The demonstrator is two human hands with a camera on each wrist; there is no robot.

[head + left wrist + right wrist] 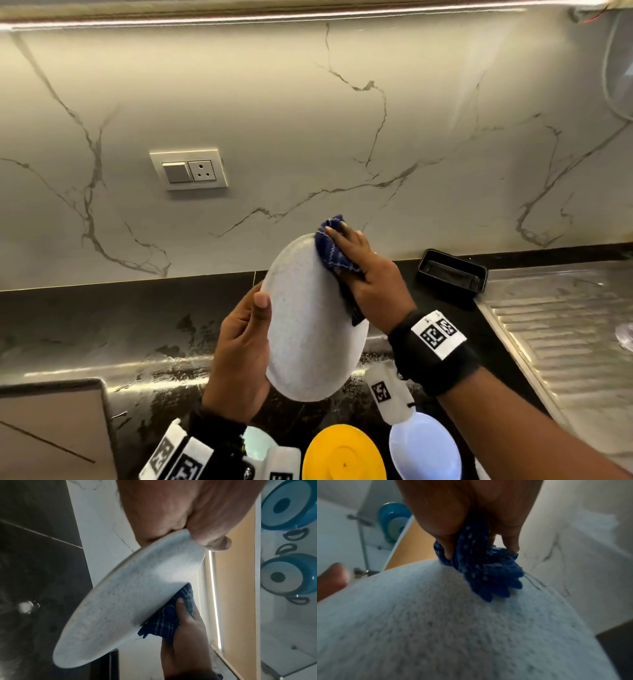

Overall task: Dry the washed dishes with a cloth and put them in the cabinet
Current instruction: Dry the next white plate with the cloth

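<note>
At the centre of the head view, the left hand [239, 356] grips a speckled white plate [310, 329] by its left edge, thumb curled over the near face and fingers hidden behind it. The plate is held up on edge, tilted, above the dark counter [102, 325]. The right hand [370, 284] pinches a bunched blue cloth [330, 245] over the plate's upper right rim; the fingers are curled round the cloth, which wraps the rim and touches both faces there.

In the left wrist view the plate [123, 601] runs diagonally across the frame, with the left thumb at its upper end and the cloth [171, 615] pressed against its lower right side by the right hand [187, 635]. The right wrist view is blurred; the plate [453, 635] fills the lower frame and the cloth [479, 568] sits at its top edge under the fingers [447, 540].

In the head view a black tray [452, 274] lies on the counter at centre right, beside the steel drainboard [565, 325]. A yellow lid [342, 455] and a white lid [424, 452] lie at the bottom edge. A socket plate [188, 169] is on the marble wall at left of centre.
</note>
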